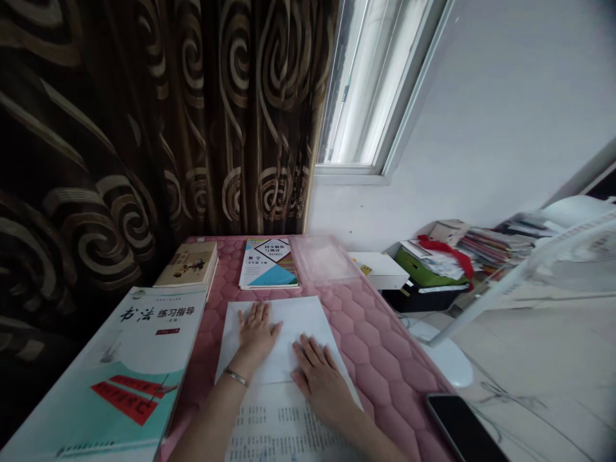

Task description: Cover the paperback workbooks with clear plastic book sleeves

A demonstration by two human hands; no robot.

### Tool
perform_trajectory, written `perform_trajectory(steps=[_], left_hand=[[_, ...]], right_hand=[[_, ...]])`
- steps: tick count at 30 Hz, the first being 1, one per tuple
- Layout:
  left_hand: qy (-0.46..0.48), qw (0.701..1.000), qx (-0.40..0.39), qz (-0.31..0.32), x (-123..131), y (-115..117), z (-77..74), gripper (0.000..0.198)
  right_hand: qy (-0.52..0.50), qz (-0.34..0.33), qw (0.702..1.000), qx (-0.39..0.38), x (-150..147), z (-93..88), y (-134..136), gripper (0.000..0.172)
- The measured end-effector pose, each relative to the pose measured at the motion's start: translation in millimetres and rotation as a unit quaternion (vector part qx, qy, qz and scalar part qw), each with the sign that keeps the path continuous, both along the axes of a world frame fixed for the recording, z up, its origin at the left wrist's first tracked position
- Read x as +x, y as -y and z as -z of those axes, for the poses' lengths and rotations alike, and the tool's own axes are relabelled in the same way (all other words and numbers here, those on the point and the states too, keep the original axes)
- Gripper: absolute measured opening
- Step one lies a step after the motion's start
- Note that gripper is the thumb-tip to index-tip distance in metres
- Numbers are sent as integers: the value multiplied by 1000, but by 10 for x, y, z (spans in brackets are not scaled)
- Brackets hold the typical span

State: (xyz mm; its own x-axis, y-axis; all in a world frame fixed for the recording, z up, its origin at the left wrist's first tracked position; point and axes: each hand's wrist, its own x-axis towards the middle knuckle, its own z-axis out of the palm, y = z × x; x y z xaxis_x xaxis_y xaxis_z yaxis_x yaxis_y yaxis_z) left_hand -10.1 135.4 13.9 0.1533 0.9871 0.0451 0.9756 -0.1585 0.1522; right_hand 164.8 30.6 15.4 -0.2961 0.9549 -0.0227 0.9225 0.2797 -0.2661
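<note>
A white sheet of paper [283, 311] lies on the pink quilted table cover [375, 359], its far part blank; printed text [276, 423] shows on the nearer paper. My left hand [257, 333], with a silver bracelet at the wrist, rests flat on the upper left of the sheet, fingers spread. Lower and to the right, my right hand [320, 378] presses flat on the same paper, palm down and fingers apart. Neither hand grips anything.
Large books [149, 340] are stacked at the left, with a smaller tan stack [187, 264] behind. A workbook [269, 273] and clear plastic sleeve [327, 260] lie at the far edge. A phone [462, 427] sits at the right edge; a white fan [443, 353] stands beyond.
</note>
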Motion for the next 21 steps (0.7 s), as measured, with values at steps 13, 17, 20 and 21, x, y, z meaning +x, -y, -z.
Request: perform_trajectory(steps=[13, 17, 20, 21], left_hand=[[-8, 1000, -11, -8, -110, -26, 16, 63], [25, 999, 30, -27, -101, -7, -9, 58], [16, 998, 34, -46, -124, 14, -37, 63], [10, 998, 30, -56, -145, 22, -43, 65]], right_hand=[[-75, -53, 996, -6, -780, -171, -1061, 65], [-51, 9, 999, 14, -611, -70, -1186, 62], [-28, 78, 996, 23, -270, -34, -1167, 62], [-19, 101, 994, 26, -156, -25, -1161, 62]])
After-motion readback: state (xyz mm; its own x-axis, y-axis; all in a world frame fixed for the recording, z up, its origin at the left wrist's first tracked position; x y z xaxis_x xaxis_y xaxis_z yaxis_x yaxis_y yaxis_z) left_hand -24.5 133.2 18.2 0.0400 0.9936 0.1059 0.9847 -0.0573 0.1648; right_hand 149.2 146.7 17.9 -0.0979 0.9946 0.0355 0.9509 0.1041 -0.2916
